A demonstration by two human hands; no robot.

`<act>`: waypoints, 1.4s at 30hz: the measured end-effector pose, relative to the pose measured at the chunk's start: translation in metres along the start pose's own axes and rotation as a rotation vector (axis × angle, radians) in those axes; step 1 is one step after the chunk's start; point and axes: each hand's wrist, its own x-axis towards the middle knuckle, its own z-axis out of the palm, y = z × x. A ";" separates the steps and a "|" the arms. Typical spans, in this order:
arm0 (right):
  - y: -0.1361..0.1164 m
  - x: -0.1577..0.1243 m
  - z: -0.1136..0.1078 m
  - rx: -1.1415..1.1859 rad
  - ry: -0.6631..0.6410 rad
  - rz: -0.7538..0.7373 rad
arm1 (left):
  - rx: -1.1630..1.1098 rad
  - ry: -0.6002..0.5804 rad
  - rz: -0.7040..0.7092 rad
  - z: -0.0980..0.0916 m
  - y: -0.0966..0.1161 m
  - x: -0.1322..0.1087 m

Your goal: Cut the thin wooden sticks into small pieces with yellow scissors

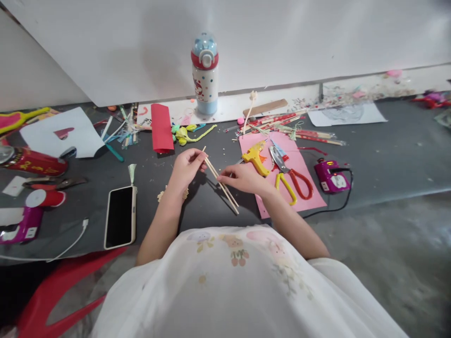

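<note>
My left hand [190, 165] pinches a pair of thin wooden chopsticks [228, 196] near their far ends. They slant down and to the right above the dark table. The fingers of my right hand [239, 179] are closed on the sticks about midway along. Right of my right hand lies a pink sheet [312, 204] bearing a yellow glue gun [256, 157] and scissors [296, 180] with red and yellow handles. Small pale pieces [185, 193] lie partly hidden behind my left forearm.
A water bottle [205, 82] stands at the back by the wall. Wrapped chopsticks [313, 134] lie back right; a purple corded box [331, 176] sits at right. On the left are a phone [120, 217], a red can [33, 161], pliers [56, 182] and a red paper [161, 127].
</note>
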 end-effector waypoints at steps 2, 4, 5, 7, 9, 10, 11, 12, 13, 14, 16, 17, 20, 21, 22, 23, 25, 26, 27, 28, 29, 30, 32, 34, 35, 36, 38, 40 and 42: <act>-0.003 0.004 0.011 0.101 -0.044 -0.035 | 0.001 0.023 0.007 -0.004 -0.002 -0.003; -0.004 0.007 0.017 0.219 -0.103 -0.058 | -0.006 0.041 0.012 -0.007 -0.005 -0.006; -0.004 0.007 0.019 0.267 -0.126 -0.058 | -0.009 0.041 0.006 -0.009 -0.007 -0.007; -0.002 0.008 0.022 0.316 -0.138 -0.041 | 0.003 0.045 -0.023 -0.013 -0.011 -0.008; 0.003 0.010 0.023 0.315 -0.110 -0.002 | 0.061 0.060 -0.045 -0.020 -0.014 -0.009; 0.006 0.012 0.023 0.306 -0.087 0.020 | 0.112 0.073 -0.041 -0.024 -0.015 -0.009; 0.009 0.014 0.023 0.294 -0.065 0.059 | 0.174 0.085 -0.024 -0.028 -0.015 -0.009; 0.012 0.017 0.023 0.283 -0.039 0.111 | 0.240 0.090 0.002 -0.033 -0.015 -0.009; 0.015 0.021 0.023 0.271 -0.001 0.167 | 0.305 0.089 0.030 -0.038 -0.016 -0.009; 0.017 0.026 0.023 0.260 0.035 0.214 | 0.363 0.089 0.057 -0.043 -0.016 -0.008; 0.021 0.035 0.024 0.236 0.073 0.274 | 0.444 0.094 0.104 -0.050 -0.018 -0.006; 0.021 0.040 0.025 0.243 0.093 0.291 | 0.465 0.101 0.122 -0.053 -0.020 -0.004; 0.020 0.052 0.027 0.277 0.098 0.299 | 0.475 0.126 0.154 -0.056 -0.029 -0.001; 0.019 0.054 0.027 0.278 0.097 0.299 | 0.472 0.129 0.156 -0.057 -0.032 -0.001; 0.018 0.056 0.027 0.273 0.098 0.301 | 0.468 0.128 0.156 -0.057 -0.034 -0.001; 0.017 0.057 0.027 0.270 0.100 0.304 | 0.460 0.126 0.155 -0.057 -0.036 -0.002; 0.013 0.057 0.027 0.270 0.106 0.308 | 0.435 0.118 0.156 -0.056 -0.038 -0.004; 0.011 0.056 0.027 0.286 0.101 0.302 | 0.418 0.113 0.160 -0.056 -0.038 -0.005; 0.008 0.054 0.028 0.311 0.093 0.290 | 0.401 0.104 0.165 -0.055 -0.037 -0.007; 0.004 0.052 0.030 0.349 0.077 0.271 | 0.384 0.093 0.170 -0.054 -0.037 -0.008; 0.000 0.050 0.032 0.391 0.053 0.246 | 0.367 0.077 0.175 -0.053 -0.036 -0.009; -0.005 0.047 0.034 0.429 0.030 0.219 | 0.349 0.054 0.179 -0.051 -0.036 -0.011; -0.014 0.042 0.040 0.469 -0.029 0.164 | 0.305 -0.004 0.180 -0.047 -0.035 -0.013; -0.023 0.037 0.045 0.467 -0.064 0.125 | 0.260 -0.049 0.185 -0.044 -0.034 -0.015; -0.026 0.035 0.047 0.461 -0.074 0.108 | 0.236 -0.062 0.190 -0.042 -0.034 -0.016; -0.029 0.033 0.049 0.458 -0.081 0.094 | 0.210 -0.066 0.194 -0.041 -0.033 -0.017; -0.033 0.030 0.051 0.458 -0.089 0.069 | 0.161 -0.068 0.193 -0.039 -0.032 -0.018; -0.036 0.027 0.052 0.449 -0.085 0.056 | 0.120 -0.079 0.182 -0.039 -0.030 -0.018; -0.037 0.024 0.052 0.421 -0.076 0.041 | 0.087 -0.092 0.175 -0.038 -0.029 -0.019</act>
